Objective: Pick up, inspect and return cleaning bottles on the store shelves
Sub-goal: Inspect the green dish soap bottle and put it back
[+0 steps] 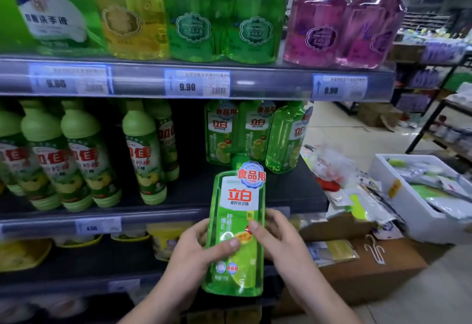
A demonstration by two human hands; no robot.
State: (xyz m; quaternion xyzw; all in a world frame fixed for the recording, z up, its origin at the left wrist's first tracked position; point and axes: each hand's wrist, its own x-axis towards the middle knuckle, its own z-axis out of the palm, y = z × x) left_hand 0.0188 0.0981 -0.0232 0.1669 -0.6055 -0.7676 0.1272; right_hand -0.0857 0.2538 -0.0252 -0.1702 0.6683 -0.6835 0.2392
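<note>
Presently, a green dish-soap bottle (236, 229) is held upright in front of the middle shelf (163, 215), its white and green label turned toward the camera; it is gripped from both sides; the left hand (196, 247) is curled round its lower left edge, with the thumb laid across the label; the right hand (275, 234) is wrapped round its right edge, with the thumb pressed on the label. Behind it, three matching green bottles (252, 132) are stood on the same shelf; pale green lemon bottles (76, 155) are ranged to the left; purple bottles (342, 25) are set on the upper shelf (268, 81); a white crate (408, 208) is seen at the right.
</note>
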